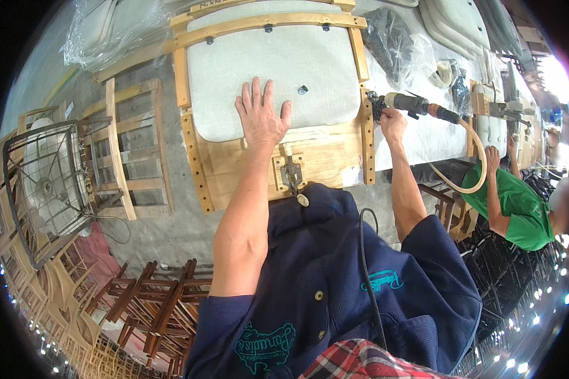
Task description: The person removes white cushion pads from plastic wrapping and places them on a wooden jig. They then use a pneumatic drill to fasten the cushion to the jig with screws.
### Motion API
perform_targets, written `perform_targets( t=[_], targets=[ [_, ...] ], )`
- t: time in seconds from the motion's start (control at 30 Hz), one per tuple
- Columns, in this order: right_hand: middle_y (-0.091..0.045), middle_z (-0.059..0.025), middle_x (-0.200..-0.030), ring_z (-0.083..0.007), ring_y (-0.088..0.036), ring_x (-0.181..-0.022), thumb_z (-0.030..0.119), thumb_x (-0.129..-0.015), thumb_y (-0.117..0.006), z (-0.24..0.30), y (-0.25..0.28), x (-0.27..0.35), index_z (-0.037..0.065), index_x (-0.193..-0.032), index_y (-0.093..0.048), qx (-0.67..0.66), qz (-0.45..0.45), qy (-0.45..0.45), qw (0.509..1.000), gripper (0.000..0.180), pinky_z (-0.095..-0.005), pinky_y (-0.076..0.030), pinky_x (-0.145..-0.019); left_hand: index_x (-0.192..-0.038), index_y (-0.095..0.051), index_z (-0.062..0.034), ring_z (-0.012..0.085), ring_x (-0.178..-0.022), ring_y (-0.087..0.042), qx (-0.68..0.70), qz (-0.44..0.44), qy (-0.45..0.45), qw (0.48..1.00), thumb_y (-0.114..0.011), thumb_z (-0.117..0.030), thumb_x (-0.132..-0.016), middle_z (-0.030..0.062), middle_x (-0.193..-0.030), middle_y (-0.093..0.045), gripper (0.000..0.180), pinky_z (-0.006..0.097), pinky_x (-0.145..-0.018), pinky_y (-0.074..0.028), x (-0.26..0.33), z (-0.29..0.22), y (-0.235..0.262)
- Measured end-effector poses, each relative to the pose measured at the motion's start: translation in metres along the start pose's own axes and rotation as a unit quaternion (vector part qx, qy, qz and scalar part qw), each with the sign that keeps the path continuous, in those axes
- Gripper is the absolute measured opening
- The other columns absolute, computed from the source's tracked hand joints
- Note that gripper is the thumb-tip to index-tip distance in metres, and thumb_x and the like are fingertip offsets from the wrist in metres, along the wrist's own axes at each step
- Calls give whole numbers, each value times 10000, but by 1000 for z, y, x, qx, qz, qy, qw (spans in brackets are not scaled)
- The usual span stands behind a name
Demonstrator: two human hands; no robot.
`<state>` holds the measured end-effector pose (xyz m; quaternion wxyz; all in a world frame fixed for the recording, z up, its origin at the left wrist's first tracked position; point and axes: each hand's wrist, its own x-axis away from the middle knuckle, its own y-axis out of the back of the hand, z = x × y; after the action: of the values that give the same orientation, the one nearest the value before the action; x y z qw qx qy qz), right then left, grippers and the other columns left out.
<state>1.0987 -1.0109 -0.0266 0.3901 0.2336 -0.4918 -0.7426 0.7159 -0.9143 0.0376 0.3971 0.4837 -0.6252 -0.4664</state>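
My left hand (262,120) lies flat with fingers spread on a light grey fabric-covered panel (227,82). The panel rests in a wooden frame jig (368,136). One small black clip (303,90) sits on the fabric, and several more show along the far wooden bar (246,33). At the right of the jig, my right hand (393,125) has its fingers drawn together against small black parts (377,106); what they grip is hidden. An air-powered driver (417,104) lies just beyond that hand. Close to my body, a toggle clamp (291,174) is fixed to the jig board.
An orange-tan air hose (477,158) curves off the driver. Clear plastic bags (417,57) and stacked grey panels (452,25) lie at the far right. A co-worker in a green shirt (515,208) works at the right. Left stand wooden pallets (133,145) and a caged fan (47,183).
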Motion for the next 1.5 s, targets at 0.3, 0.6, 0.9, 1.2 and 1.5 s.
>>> perform_targets(
  t=[0.3,0.6,0.9,1.2,1.5],
  targets=[
    [-777,-166,-918,-298,-757,-878,173,-853,-669,1,4,-1,57,-1036,-798,-12,-16,6,1000,252,-381,-566,-850,-1571,-386,-153,346,-1543,-195,-13,7,1,1000,-468,-557,-1003,130,-1663,-272,702,561,-1252,-170,0,-1,3],
    [-777,-175,-893,-267,-757,-850,178,-858,-674,15,8,2,54,-1053,-806,-62,-14,-37,997,267,-355,-564,-833,-1553,-424,-135,361,-1544,-189,7,3,-2,1000,-494,-542,-994,146,-1659,-279,695,583,-1247,-167,1,2,4],
    [-731,-117,-923,-185,-700,-801,51,-899,-709,-8,1,-4,-70,-1066,-722,-461,32,-176,869,207,-298,-572,-747,-1555,-418,-149,361,-1541,-205,-3,-43,-18,999,-503,-537,-994,142,-1648,-294,688,585,-1249,-175,3,4,-7],
    [-691,-89,-966,-162,-682,-849,-16,-955,-653,3,16,7,-53,-1093,-677,-568,41,-227,790,144,-279,-579,-795,-1575,-373,-182,339,-1553,-176,-39,-17,-16,999,-450,-589,-996,126,-1657,-271,712,581,-1261,-166,-1,4,-8],
    [-687,-101,-1070,-180,-680,-912,-20,-984,-618,32,35,37,-23,-1213,-641,-777,238,-179,555,231,-271,-579,-841,-1534,-440,-131,369,-1525,-226,2,-51,-21,998,-509,-529,-986,156,-1632,-318,681,589,-1234,-188,2,6,-9]
  ],
)
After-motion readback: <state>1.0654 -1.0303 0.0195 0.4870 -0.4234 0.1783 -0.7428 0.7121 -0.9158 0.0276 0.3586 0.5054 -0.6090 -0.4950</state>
